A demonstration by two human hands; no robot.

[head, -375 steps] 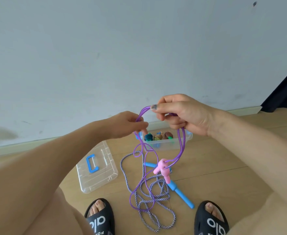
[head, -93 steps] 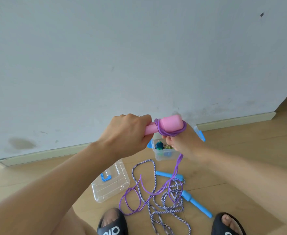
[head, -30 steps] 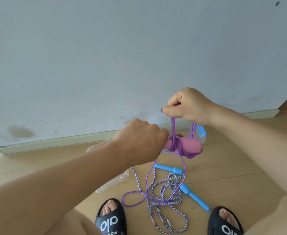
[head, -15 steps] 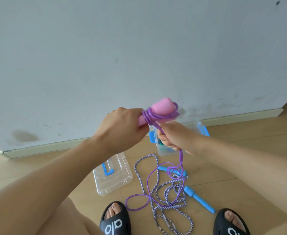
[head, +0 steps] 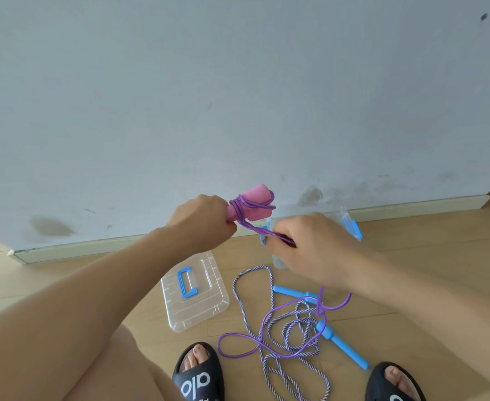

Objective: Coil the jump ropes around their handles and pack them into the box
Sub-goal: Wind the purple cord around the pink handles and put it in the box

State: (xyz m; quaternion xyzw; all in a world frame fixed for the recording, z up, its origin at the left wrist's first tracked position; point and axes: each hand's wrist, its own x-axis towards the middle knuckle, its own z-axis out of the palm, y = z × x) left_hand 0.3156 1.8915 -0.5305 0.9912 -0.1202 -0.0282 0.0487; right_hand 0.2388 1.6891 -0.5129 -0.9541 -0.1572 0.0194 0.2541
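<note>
My left hand (head: 201, 219) grips the pink handles (head: 254, 204) of a jump rope, held up in front of the wall. Several turns of purple rope (head: 267, 328) circle the handles. My right hand (head: 310, 244) pinches that rope just below and right of the handles; its slack hangs to the floor in loops. A second rope, purple-and-white striped (head: 284, 366) with blue handles (head: 342, 345), lies loose on the floor. The clear box (head: 346, 219) stands by the skirting, mostly hidden behind my right hand.
The box's clear lid (head: 194, 293) with a blue handle lies on the wood floor to the left. My feet in black slides (head: 199, 377) are at the bottom edge. A grey wall closes off the far side.
My right hand has swung out to the right and lower, drawing the purple rope taut from the handles. Less slack lies on the floor than before.
</note>
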